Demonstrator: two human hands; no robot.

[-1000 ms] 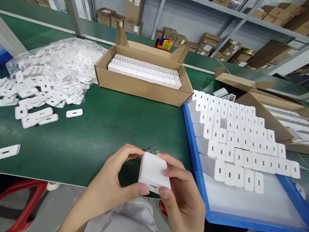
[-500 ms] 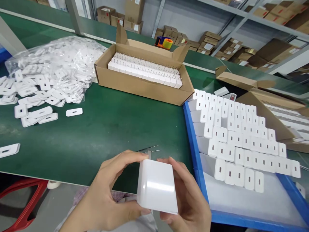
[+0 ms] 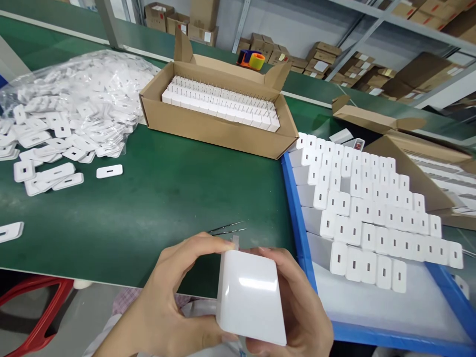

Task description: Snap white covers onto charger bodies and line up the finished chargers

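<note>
Head camera view: two bare hands held a white USB charger block (image 3: 251,297) between them, low in the centre, just past the near edge of a green table (image 3: 156,198). The left hand (image 3: 174,292) curved in a C, its index finger at the block's far left corner and its thumb at the near left. The right hand (image 3: 305,302) cupped the right side, fingers along the far edge, thumb partly hidden beneath the near one. A narrow tab, perhaps a plug prong, stood up at the far edge.

The block's broad glossy face, tilted toward the camera, carried a bright streak of light. It looked like hard plastic: probably light, stiff and a little slippery, with a shell that could scuff. The side walls seemed the safest hold, gripped gently by opposing fingertips and clear of the tab.

Thin tweezers (image 3: 227,231) lay beyond the hands. To the right, slotted white blocks (image 3: 378,210) stood in rows in a blue-rimmed tray (image 3: 300,223); to the left lay loose slotted plates (image 3: 109,171).
</note>
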